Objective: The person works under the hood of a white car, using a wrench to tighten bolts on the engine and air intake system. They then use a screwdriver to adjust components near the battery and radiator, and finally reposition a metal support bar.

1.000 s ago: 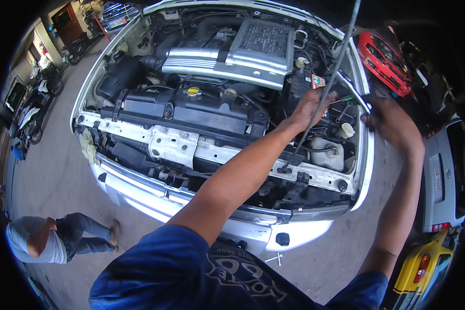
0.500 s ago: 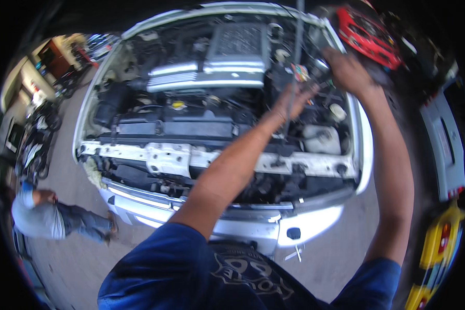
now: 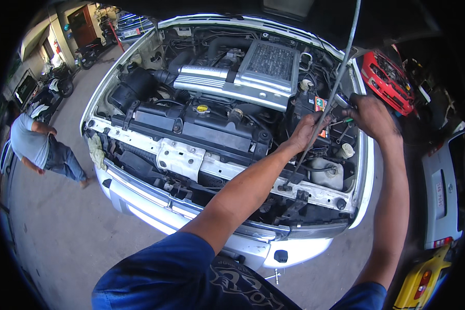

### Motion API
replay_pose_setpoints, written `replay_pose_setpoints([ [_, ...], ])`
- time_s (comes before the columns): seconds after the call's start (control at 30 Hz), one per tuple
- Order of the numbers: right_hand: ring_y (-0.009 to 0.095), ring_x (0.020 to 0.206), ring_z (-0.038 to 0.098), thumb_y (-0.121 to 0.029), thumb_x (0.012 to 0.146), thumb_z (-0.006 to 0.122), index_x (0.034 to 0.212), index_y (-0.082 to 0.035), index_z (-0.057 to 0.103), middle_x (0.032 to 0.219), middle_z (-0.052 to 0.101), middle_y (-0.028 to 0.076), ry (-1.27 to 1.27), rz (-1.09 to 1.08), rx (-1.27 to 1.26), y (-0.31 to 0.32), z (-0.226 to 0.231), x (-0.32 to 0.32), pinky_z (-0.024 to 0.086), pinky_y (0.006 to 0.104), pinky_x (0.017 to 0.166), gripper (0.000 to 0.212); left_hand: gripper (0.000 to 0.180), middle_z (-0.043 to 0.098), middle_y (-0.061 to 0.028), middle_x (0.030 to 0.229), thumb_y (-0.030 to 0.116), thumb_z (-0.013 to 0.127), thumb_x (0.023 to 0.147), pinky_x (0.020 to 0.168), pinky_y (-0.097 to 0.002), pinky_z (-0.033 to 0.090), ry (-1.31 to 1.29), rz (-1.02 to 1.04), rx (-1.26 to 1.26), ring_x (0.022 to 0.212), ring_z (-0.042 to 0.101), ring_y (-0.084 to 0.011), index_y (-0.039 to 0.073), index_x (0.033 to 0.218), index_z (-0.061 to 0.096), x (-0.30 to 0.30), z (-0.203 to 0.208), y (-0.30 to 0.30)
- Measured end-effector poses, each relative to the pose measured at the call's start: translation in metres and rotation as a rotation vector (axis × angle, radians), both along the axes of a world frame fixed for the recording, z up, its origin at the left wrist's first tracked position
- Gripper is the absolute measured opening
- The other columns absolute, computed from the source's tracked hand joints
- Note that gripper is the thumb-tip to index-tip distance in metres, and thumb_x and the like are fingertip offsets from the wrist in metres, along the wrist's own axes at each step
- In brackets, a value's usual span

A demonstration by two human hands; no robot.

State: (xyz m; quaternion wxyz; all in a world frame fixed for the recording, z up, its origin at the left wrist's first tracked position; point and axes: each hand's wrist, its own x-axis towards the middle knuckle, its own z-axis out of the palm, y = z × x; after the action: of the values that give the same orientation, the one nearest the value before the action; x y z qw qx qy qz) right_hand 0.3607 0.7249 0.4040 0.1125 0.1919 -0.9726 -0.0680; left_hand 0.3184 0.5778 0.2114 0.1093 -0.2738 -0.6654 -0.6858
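Note:
My right hand is closed around a short black-and-silver cylindrical tool over the right side of a white vehicle's engine bay. Its exact kind is unclear. At the slanting metal hood prop rod, my left hand has its fingers curled, and what they grip is hidden. A thin tool with a green end shows between the two hands. Beneath them sits a dark battery with an orange-and-white label. A white plastic reservoir stands nearer me.
A silver intercooler and black radiator shroud fill the bay's middle, behind the white front crossmember. A raised dark hood hangs overhead. A person stands at left. A wrench lies on the floor below the bumper.
The view has shifted, so the vehicle appears lower and turned. Both hands stay close together near the prop rod. The person at left now appears higher and more upright.

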Motion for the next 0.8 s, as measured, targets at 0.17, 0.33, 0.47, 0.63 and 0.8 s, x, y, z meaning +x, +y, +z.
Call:
replay_pose_setpoints([
  [0.17,0.041,0.112,0.064,-0.013,0.086,0.072,0.117,-0.002,0.067,0.115,0.069,0.023,-0.052,-0.014,-0.059,-0.001,0.007,0.0,0.049,0.0501,0.1,0.033,0.074,0.044,-0.0016,0.063,0.069,0.044,0.1,0.061,-0.0366,0.039,0.019,0.045,0.163,0.066,0.042,-0.0151,-0.002,0.088,0.06,0.004,-0.002,0.002],
  [0.33,0.037,0.112,0.063,0.0,0.079,0.071,0.119,-0.002,0.066,0.114,0.068,0.017,0.04,0.082,-0.049,-0.015,0.011,-0.001,0.049,0.0443,0.101,0.04,0.077,0.041,-0.0043,0.061,0.073,0.04,0.099,0.06,-0.0396,0.039,0.077,-0.006,0.012,0.064,0.04,-0.017,-0.001,0.081,0.053,0.007,-0.004,-0.001],
  [0.47,0.037,0.114,0.064,-0.017,0.081,0.08,0.126,-0.002,0.065,0.123,0.067,0.023,-0.253,-0.184,-0.035,-0.012,0.042,0.017,0.048,0.0423,0.102,0.05,0.076,0.047,-0.009,0.064,0.07,0.037,0.102,0.065,-0.0391,0.043,0.089,0.104,0.073,0.067,0.044,-0.0212,-0.003,0.089,0.057,0.012,-0.011,0.0],
  [0.63,0.038,0.115,0.063,-0.007,0.081,0.078,0.128,-0.004,0.063,0.118,0.069,0.021,-0.219,-0.035,-0.11,-0.016,0.028,0.017,0.048,0.0452,0.101,0.05,0.028,0.068,-0.0169,0.092,0.026,0.053,0.105,0.077,-0.0399,0.049,-0.149,0.121,-0.101,0.079,0.057,-0.0284,0.002,0.11,0.067,0.017,-0.028,-0.001],
  [0.8,0.038,0.115,0.063,-0.003,0.083,0.074,0.127,-0.007,0.062,0.115,0.069,0.023,-0.084,0.057,0.014,-0.021,0.01,0.004,0.049,0.0459,0.1,0.046,0.035,0.063,-0.0163,0.081,0.034,0.051,0.107,0.072,-0.0403,0.047,-0.068,0.031,-0.033,0.073,0.054,-0.0283,0.002,0.107,0.064,0.007,-0.037,0.006],
])
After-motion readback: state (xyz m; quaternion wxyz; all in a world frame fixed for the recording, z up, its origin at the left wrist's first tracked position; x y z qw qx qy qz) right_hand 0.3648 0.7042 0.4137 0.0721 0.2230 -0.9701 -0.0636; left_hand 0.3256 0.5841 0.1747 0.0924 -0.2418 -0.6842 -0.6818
